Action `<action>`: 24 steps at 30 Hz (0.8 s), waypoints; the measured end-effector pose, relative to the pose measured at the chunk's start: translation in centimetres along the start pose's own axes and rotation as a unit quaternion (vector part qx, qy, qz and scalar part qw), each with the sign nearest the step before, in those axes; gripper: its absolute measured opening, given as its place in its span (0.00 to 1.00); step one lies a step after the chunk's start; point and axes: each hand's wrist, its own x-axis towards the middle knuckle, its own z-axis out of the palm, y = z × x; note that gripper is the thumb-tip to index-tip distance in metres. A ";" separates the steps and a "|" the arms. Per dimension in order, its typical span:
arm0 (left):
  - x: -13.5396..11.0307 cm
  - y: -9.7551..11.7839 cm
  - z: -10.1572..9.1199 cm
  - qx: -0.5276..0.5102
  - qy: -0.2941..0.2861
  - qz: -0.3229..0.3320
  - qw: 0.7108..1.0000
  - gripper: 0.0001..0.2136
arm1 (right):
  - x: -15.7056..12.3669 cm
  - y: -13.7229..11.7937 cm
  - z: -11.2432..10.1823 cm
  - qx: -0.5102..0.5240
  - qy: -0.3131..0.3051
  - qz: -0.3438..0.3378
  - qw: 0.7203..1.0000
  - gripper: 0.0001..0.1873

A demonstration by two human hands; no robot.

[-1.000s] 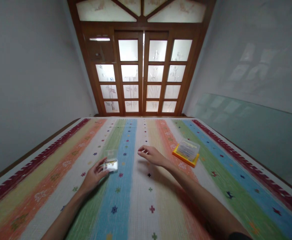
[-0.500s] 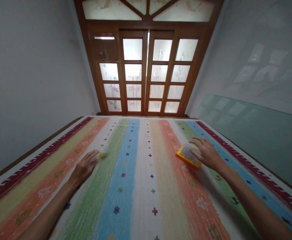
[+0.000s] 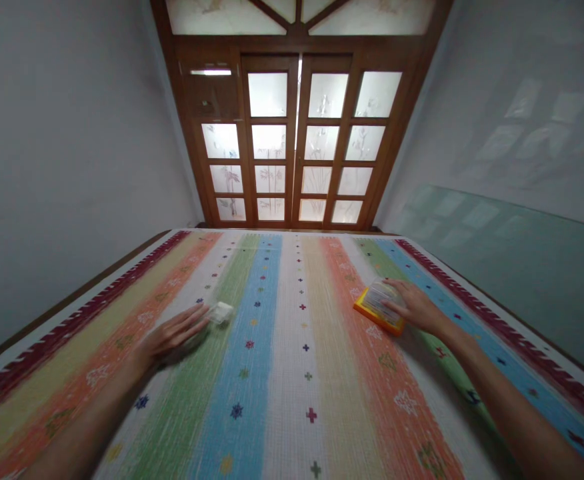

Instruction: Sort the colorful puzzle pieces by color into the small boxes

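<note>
My left hand [image 3: 172, 333] lies low over the striped cloth, fingers stretched out toward a small clear plastic case [image 3: 221, 312] that lies at its fingertips; I cannot tell if they touch it. My right hand [image 3: 415, 307] rests on a clear plastic box of cards [image 3: 379, 301] that has an orange-yellow base. Its fingers curl over the box's right side and top. The box sits on the orange and green stripes at the right.
A striped, multicoloured cloth [image 3: 292, 373] covers the whole surface. A wooden double door with frosted panes [image 3: 297, 140] stands at the far end. A leaning glass sheet [image 3: 512, 267] lines the right wall. A grey wall runs along the left.
My right hand went from the middle of the cloth to the card box and settled on it. My left hand slid left with the small case, which now lies at its fingertips.
</note>
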 end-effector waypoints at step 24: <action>1.1 -2.2 -1.0 -0.035 -0.034 -0.592 0.804 0.21 | -2.6 -16.8 3.2 0.169 -0.115 -0.160 0.966 0.26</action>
